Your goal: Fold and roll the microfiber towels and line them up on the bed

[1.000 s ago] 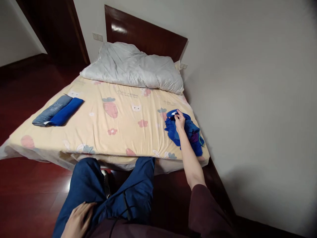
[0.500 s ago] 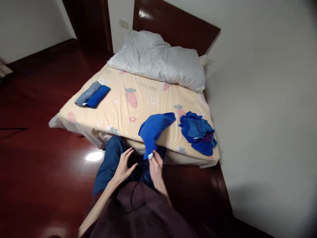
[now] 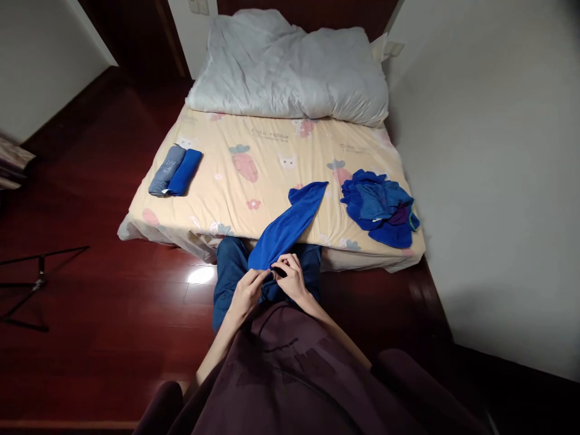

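Note:
A blue cloth (image 3: 290,226) stretches from the bed over its front edge to my lap, its far end narrowing to a point on the sheet. My left hand (image 3: 248,291) pinches the near edge of this cloth, and my right hand (image 3: 290,277) pinches it just beside, the fingertips of both nearly touching. To the right on the bed lies a crumpled pile of blue cloths (image 3: 378,205) with a purple piece in it. At the left of the bed a grey rolled cloth (image 3: 167,171) and a blue rolled cloth (image 3: 185,172) rest side by side.
A patterned yellow sheet (image 3: 217,205) covers the bed, with a bunched pale grey quilt (image 3: 290,72) at its head. A black metal stand (image 3: 40,281) is on the dark red floor at the left. A wall (image 3: 489,181) rises along the right.
My left hand has come in from open and now grips the cloth's edge beside my right hand. The cloth is pulled out longer and narrower. The view has tilted down.

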Action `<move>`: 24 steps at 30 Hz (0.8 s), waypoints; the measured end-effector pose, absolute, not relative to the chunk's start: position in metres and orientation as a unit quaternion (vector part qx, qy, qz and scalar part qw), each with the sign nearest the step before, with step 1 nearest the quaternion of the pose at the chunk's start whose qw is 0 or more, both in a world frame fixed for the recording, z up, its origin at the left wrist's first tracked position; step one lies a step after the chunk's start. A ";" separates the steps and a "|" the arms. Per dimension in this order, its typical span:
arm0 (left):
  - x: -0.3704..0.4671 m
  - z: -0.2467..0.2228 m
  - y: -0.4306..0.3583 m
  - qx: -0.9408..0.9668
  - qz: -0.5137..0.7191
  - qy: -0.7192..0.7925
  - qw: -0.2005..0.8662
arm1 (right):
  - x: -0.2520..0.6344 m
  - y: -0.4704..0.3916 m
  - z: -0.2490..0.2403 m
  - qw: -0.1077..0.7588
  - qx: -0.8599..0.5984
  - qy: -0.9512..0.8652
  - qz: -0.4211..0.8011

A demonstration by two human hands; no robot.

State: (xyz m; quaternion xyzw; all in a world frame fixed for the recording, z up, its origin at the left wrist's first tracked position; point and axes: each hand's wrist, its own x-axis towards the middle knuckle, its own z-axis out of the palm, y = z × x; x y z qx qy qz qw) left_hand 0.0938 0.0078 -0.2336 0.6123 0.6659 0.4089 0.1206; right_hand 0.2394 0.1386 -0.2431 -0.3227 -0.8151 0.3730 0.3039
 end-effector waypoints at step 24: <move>-0.010 -0.161 -0.064 0.342 0.487 0.732 -0.331 | 0.330 0.236 -0.237 0.469 -0.499 -0.725 0.068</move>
